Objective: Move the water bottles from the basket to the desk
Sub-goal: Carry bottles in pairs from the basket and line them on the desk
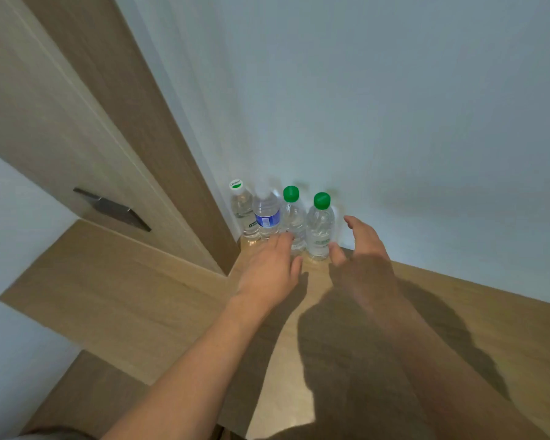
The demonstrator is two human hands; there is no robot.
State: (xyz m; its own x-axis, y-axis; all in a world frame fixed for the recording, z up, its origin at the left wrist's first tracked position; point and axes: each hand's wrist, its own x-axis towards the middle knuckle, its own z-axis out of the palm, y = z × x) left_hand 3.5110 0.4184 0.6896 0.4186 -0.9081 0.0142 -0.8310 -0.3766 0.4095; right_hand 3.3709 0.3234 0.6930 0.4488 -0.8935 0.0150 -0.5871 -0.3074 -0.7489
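At the back corner of the desk [458, 328], hard against the wall [394, 106], you've got four water bottles in a tight upright row. From your left: a clear one with a white-and-green cap [242, 208], a blue-label bottle [266, 214], then two green-capped bottles [293, 217] and [320, 225]. Packing them into the corner makes sense — wall behind, wooden panel [124, 122] on the left, so nothing tips backwards and the front of the desk stays free.

Head view, the only one:
- Your left hand [272, 268] is spread flat, fingers loose, holding nothing. Its fingertips are at the bases of the blue-label bottle and the first green-capped one; actual contact can't be told.
- Your right hand [362, 249] is cupped wide, empty, thumb just beside the rightmost bottle, fingers curled past its far side — reads as a release or steadying pose, not a grip.
- Basket is not in view, so I can't say how many bottles remain.

Judgement: the row looks settled. Bottles are touching or nearly so, so withdraw straight towards yourself rather than sideways, or you'll knock the end one.
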